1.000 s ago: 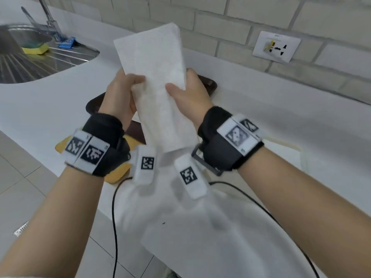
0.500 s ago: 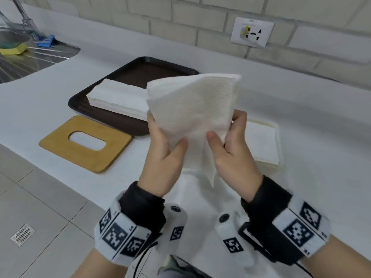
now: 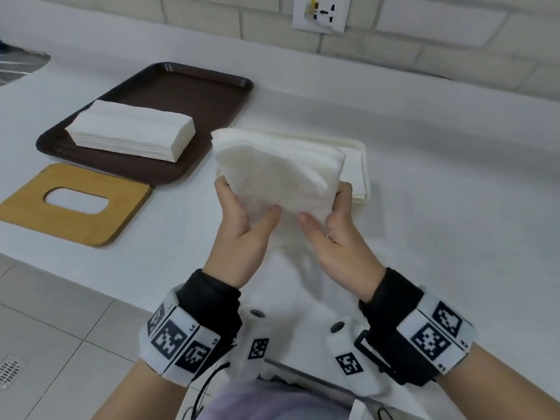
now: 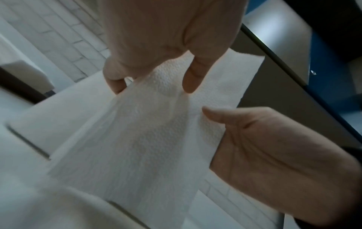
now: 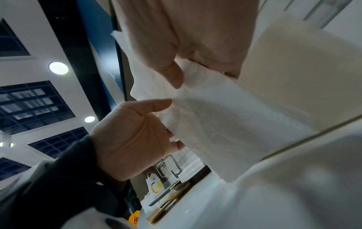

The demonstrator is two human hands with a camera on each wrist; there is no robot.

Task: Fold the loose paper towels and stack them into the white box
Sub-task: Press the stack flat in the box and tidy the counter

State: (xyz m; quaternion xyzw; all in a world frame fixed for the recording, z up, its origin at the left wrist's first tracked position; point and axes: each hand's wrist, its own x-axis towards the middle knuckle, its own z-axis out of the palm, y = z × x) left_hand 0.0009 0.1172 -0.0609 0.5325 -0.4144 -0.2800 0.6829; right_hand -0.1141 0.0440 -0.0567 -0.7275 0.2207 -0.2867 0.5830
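Note:
Both hands hold one folded white paper towel (image 3: 272, 174) up off the counter, just in front of the white box (image 3: 365, 165). My left hand (image 3: 247, 201) pinches its left edge, thumb on the near face and fingers behind. On the opposite edge my right hand (image 3: 325, 207) pinches it the same way. The box partly shows behind the towel, with folded towels lying inside. In the left wrist view the paper towel (image 4: 147, 139) runs between my left hand (image 4: 152, 80) and right hand (image 4: 254, 139). The right wrist view shows the towel (image 5: 215, 117) pinched by the right thumb.
A thick stack of unfolded paper towels (image 3: 130, 131) lies on a dark brown tray (image 3: 197, 92) at the left. A wooden lid (image 3: 69, 204) with an oval slot sits near the counter's front edge. A wall socket (image 3: 321, 10) is behind.
The long towel held upright over the tray has been folded shorter. Both hands have carried it right and lower, in front of the white box.

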